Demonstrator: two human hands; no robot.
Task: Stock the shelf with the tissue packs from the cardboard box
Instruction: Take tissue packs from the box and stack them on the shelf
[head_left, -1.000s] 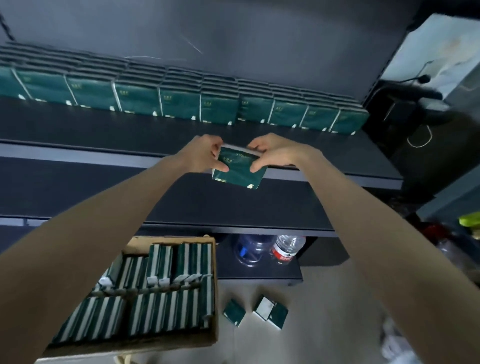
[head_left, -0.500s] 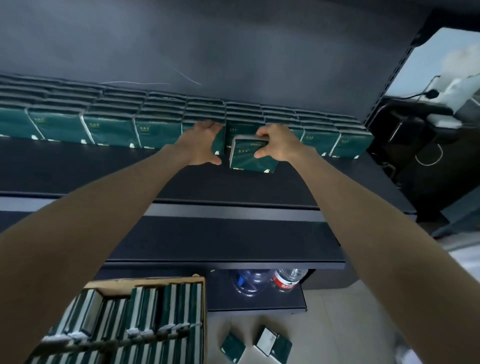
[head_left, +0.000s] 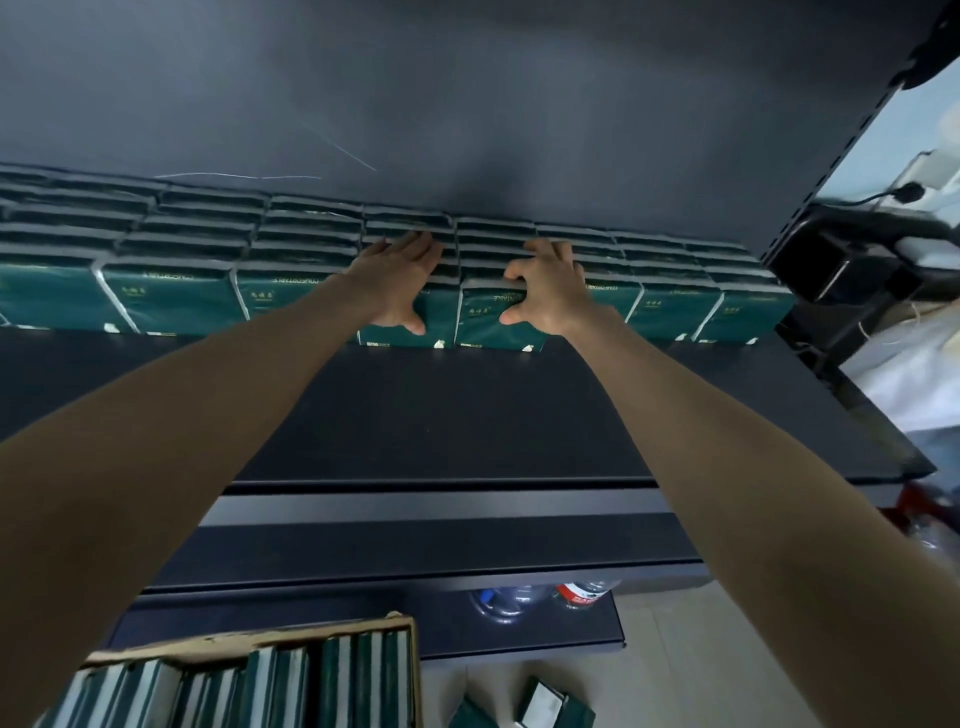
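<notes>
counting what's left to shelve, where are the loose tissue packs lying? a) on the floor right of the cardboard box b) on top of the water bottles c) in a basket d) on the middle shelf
a: the loose packs lie on the floor, just to the right of the cardboard box and in front of the bottom shelf.

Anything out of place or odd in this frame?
Yes: a few dark green tissue packs lie loose and askew on the grey floor, right of the brown cardboard box, not in it or on the black metal shelf. The shelved row, where the right hand holds a pack, looks tidy.
</notes>
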